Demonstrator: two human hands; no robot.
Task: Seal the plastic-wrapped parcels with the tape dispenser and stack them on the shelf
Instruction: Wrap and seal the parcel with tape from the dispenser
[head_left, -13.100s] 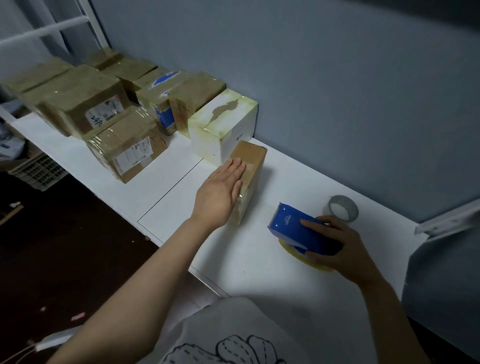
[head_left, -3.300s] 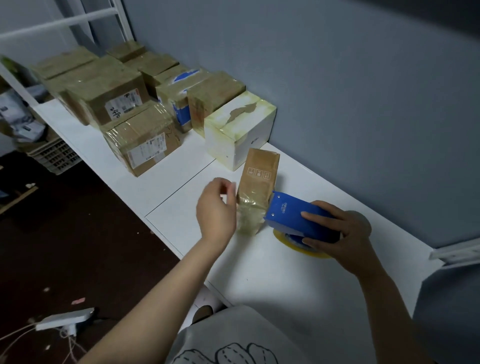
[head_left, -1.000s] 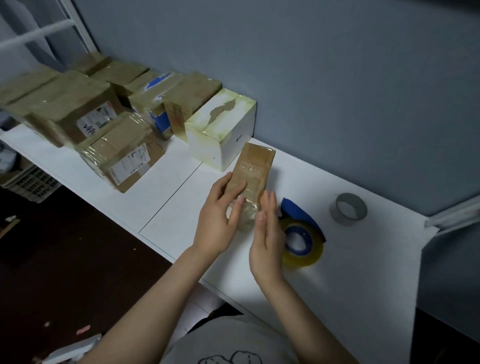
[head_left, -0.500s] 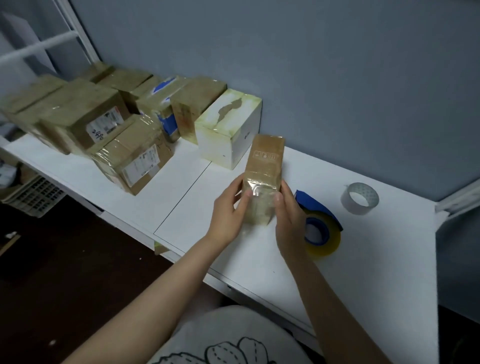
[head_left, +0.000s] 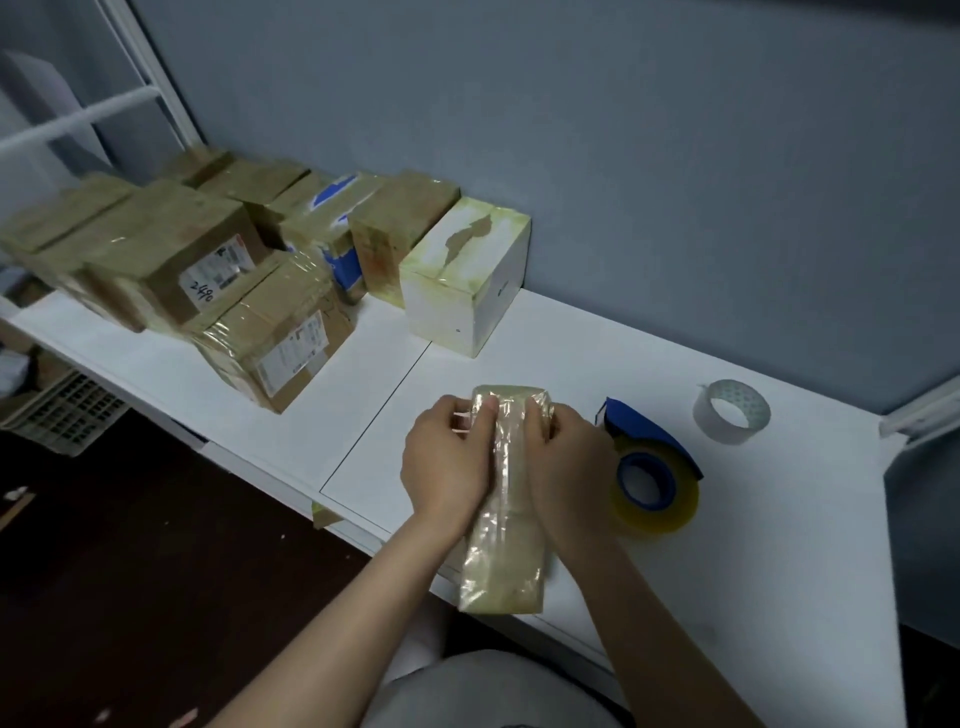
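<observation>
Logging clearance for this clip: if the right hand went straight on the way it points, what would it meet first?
Probably the white box by the wall. The right hand, gripping the parcel, points away and leftward across bare table; depth is unclear.

Sides of the parcel (head_left: 506, 540) hidden under my left hand (head_left: 447, 465) and right hand (head_left: 569, 467); far-left boxes (head_left: 67, 228) blurred, I can't read printed labels (head_left: 291, 356).

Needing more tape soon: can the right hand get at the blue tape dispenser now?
Probably yes: the blue tape dispenser lies beside the right hand, nothing between, once it releases the slim plastic-wrapped parcel.
</observation>
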